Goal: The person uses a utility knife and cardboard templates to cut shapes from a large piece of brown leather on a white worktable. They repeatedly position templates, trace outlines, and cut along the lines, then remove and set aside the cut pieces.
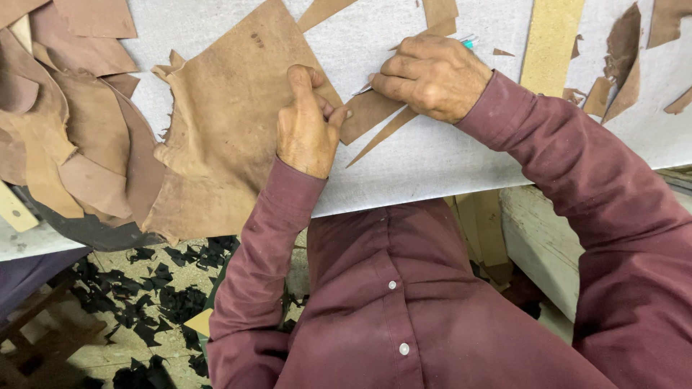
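Seen from above, the left hand [308, 124] presses its curled fingers onto a large tan leather sheet [227, 122] on the grey tabletop [432, 169]. Just to its right, the right hand [432, 75] grips a thin blade [362, 89], its tip on the leather's edge.

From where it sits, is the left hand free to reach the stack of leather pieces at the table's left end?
Probably yes: the left hand presses the tan leather sheet, and only that flat sheet lies before the stack.

Leather pile [72, 137] blocks left, bare board [432, 162] between scraps [613, 79]
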